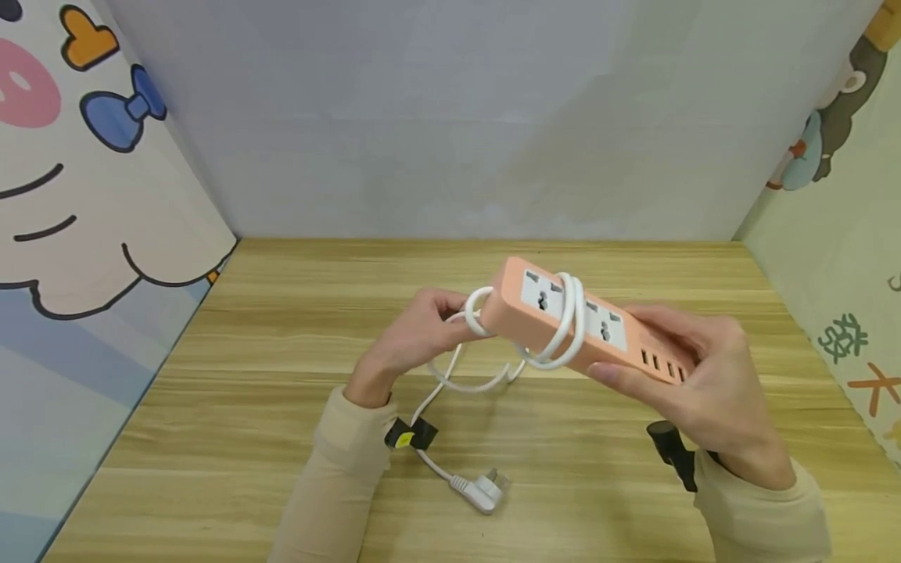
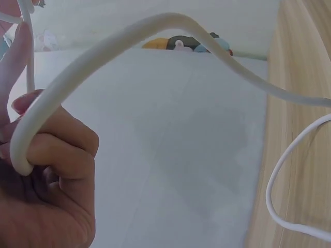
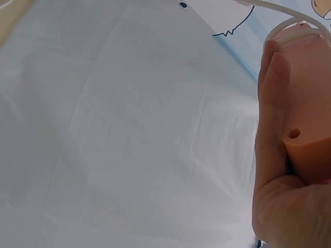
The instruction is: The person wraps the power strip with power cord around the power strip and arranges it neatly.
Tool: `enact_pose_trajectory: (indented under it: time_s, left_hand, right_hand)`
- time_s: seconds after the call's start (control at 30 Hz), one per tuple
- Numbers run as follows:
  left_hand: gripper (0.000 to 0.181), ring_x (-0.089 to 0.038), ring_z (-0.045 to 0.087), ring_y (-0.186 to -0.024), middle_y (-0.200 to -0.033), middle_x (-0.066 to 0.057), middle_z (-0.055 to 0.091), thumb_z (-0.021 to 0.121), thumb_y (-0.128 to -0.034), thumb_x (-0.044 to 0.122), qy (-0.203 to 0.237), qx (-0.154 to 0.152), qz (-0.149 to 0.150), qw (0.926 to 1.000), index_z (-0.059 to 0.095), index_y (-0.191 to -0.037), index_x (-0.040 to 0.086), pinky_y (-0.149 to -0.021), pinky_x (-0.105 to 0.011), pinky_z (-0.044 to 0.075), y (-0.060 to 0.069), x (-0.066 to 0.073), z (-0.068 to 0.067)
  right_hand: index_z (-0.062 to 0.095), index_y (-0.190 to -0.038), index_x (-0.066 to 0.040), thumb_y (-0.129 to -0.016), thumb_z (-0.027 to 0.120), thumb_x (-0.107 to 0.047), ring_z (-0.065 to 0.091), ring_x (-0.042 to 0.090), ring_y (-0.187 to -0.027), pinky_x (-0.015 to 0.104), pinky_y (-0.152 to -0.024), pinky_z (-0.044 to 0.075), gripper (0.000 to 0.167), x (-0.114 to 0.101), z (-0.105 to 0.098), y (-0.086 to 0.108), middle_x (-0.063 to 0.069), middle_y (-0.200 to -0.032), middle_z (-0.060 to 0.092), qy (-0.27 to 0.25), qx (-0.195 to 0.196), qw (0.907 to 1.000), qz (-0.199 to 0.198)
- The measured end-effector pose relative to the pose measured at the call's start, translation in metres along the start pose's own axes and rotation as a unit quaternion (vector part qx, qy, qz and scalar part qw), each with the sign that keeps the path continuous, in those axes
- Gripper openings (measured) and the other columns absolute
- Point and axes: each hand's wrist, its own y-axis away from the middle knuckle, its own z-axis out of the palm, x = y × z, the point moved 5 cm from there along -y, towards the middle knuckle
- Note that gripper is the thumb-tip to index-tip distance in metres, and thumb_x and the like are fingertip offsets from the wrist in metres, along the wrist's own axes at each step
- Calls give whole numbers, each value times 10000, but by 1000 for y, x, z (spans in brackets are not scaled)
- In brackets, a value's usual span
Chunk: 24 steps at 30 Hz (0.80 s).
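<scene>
My right hand (image 1: 704,383) grips the near right end of an orange power strip (image 1: 503,301), tilted and held above the table. White cord (image 1: 579,320) loops around the strip's middle, across its socket face. At the strip's far left end, my left hand (image 1: 422,332) holds the cord; in the left wrist view its fingers (image 2: 62,150) are curled round the white cord (image 2: 98,57). Below, the cord's loose part hangs to the table and ends in a white plug (image 1: 484,493). The right wrist view shows the strip's underside (image 3: 310,103) against the palm.
The wooden table (image 1: 246,407) lies beneath both hands. A pale wall (image 1: 422,117) stands behind it, with cartoon-printed panels (image 1: 63,195) at left and right. Black wrist mounts (image 1: 672,453) sit on both sleeves.
</scene>
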Motion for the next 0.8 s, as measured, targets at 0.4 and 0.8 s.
enact_pose_trajectory:
  time_s: [0.4, 0.8]
  left_hand:
    - [386, -115, 251, -574, -610, 31, 291, 637, -907, 48, 647, 311, 240, 9971, 415, -604, 137, -582, -251, 247, -2, -4, -3]
    - [216, -78, 279, -535, -597, 66, 327, 652, -926, 4, 1099, 250, 128, 9935, 602, -741, 105, -552, -225, 284, -4, -3, -2]
  right_hand:
    - [758, -1085, -149, -671, 886, 51, 593, 104, -606, 227, -561, 459, 477, 1, 3, 1, -57, -867, 749, -22, -460, 9989, 104]
    - [752, -1108, -212, -672, 930, -69, 612, 84, -632, 204, -587, 463, 491, 3, 7, 1, -64, -898, 753, 363, -1124, 9930, -94]
